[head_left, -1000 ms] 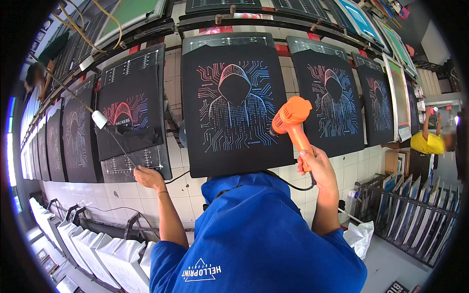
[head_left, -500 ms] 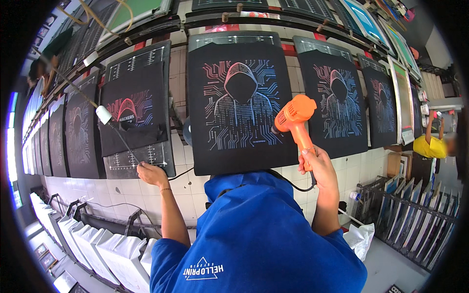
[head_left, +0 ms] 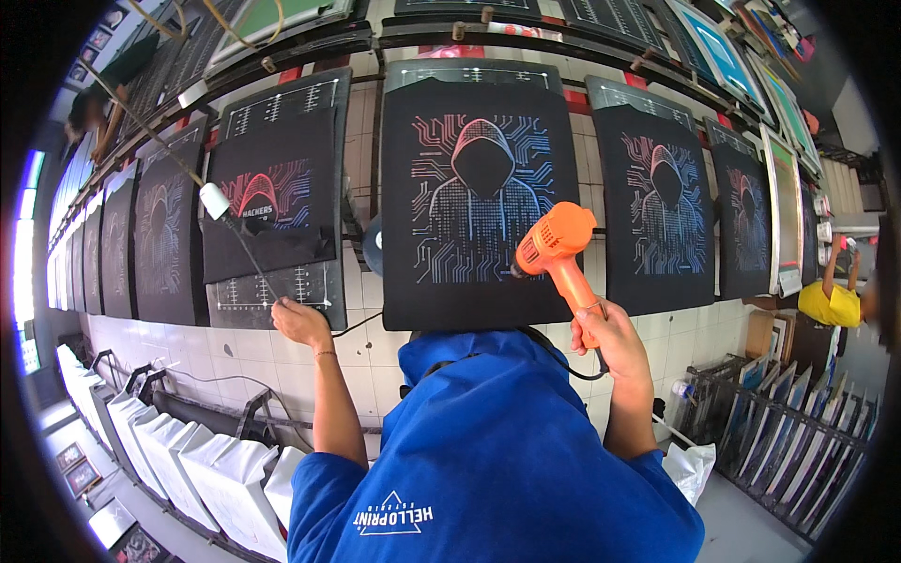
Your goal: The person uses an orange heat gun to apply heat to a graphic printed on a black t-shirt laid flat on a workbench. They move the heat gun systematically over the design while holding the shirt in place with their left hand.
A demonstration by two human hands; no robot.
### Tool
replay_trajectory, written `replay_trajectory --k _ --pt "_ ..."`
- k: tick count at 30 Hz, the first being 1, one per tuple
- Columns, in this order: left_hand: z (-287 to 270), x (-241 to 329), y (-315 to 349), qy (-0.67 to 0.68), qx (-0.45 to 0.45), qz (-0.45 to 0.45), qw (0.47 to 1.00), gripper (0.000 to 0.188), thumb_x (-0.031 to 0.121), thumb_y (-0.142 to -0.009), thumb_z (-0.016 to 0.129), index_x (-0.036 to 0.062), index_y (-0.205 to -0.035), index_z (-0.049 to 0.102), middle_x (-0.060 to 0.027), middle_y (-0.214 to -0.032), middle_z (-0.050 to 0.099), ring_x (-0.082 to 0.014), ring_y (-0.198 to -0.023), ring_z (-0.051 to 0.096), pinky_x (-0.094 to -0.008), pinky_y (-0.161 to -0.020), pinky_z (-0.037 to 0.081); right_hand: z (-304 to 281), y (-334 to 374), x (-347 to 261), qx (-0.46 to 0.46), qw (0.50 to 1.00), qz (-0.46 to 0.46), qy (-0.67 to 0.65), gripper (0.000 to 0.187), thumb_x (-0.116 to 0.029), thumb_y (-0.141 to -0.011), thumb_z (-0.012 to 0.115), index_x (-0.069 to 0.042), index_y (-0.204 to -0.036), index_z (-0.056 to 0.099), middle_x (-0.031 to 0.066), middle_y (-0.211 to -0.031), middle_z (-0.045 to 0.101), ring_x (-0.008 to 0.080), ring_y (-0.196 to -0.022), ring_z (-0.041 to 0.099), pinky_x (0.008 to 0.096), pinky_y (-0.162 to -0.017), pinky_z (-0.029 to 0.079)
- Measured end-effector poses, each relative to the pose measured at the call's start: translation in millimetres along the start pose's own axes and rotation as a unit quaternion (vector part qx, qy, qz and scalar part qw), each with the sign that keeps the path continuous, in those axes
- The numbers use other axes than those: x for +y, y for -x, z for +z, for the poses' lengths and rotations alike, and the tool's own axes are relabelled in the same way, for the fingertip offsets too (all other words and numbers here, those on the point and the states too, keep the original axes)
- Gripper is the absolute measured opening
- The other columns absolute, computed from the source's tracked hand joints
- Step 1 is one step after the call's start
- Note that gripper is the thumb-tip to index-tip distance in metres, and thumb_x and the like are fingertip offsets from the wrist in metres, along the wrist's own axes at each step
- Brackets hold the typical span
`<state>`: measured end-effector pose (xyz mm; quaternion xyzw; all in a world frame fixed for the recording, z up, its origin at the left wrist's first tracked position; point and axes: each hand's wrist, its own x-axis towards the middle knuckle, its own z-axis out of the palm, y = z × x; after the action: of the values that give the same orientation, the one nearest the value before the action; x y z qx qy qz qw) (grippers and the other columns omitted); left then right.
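Observation:
My right hand [head_left: 615,340] grips the handle of an orange heat gun [head_left: 560,239]. Its nozzle points left over the lower right of the print on a black T-shirt [head_left: 450,305], which lies on a flat printing board [head_left: 469,71] in front of me. The print is a hooded figure among circuit lines in red and blue. My left hand [head_left: 302,324] is closed around a thin dark cord [head_left: 251,267] by the near edge of the left board. That cord runs up to a white connector [head_left: 214,200]. Beneath it lies a partly folded black T-shirt [head_left: 272,141].
More printed black shirts lie on boards to the right [head_left: 662,253] and left [head_left: 161,225]. A dark rail [head_left: 422,36] runs behind them. White covered panels [head_left: 225,479] stand lower left, a rack of frames [head_left: 798,441] lower right. A person in yellow [head_left: 826,302] is far right.
The heat gun's nozzle has moved left and nearer to me over the print. My left hand stays closed on the cord. The whole view has shifted slightly.

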<state>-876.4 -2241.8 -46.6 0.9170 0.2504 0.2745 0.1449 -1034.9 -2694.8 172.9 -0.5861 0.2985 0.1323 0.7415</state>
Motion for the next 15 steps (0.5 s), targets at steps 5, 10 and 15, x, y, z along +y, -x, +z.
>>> replay_trajectory --k 5,10,15 --pt "3.8 -3.9 0.6 -0.009 0.007 0.004 1.0 0.029 0.02 -0.098 0.043 -0.0054 -0.101 0.058 -0.0208 -0.094 0.06 -0.0384 -0.09 0.054 -0.0459 -0.08 0.041 0.5 14.7 1.8 0.086 0.996 -0.02 0.029 0.024 -0.023 -0.092 0.06 -0.001 -0.1 0.056 0.0043 -0.072 0.058 0.0128 -0.058 0.058 0.0261 -0.053 0.045" --pt "5.3 -7.0 0.1 -0.019 0.011 0.023 0.999 0.031 0.021 -0.098 0.043 -0.0063 -0.102 0.057 -0.0215 -0.096 0.061 -0.0387 -0.091 0.054 -0.0461 -0.082 0.041 -21.0 25.9 3.6 0.085 0.996 0.006 -0.017 0.024 -0.023 -0.092 0.061 -0.002 -0.102 0.055 0.0044 -0.072 0.058 0.0131 -0.059 0.059 0.0259 -0.053 0.045" --pt "2.0 -2.8 0.7 -0.013 0.002 0.012 1.0 0.031 0.021 -0.098 0.044 -0.0062 -0.102 0.057 -0.0214 -0.096 0.061 -0.0389 -0.091 0.054 -0.0459 -0.082 0.041 -17.5 31.3 7.5 0.092 0.996 0.005 -0.004 0.025 -0.024 -0.092 0.06 -0.001 -0.102 0.055 0.0043 -0.074 0.058 0.0133 -0.06 0.059 0.0255 -0.053 0.046"
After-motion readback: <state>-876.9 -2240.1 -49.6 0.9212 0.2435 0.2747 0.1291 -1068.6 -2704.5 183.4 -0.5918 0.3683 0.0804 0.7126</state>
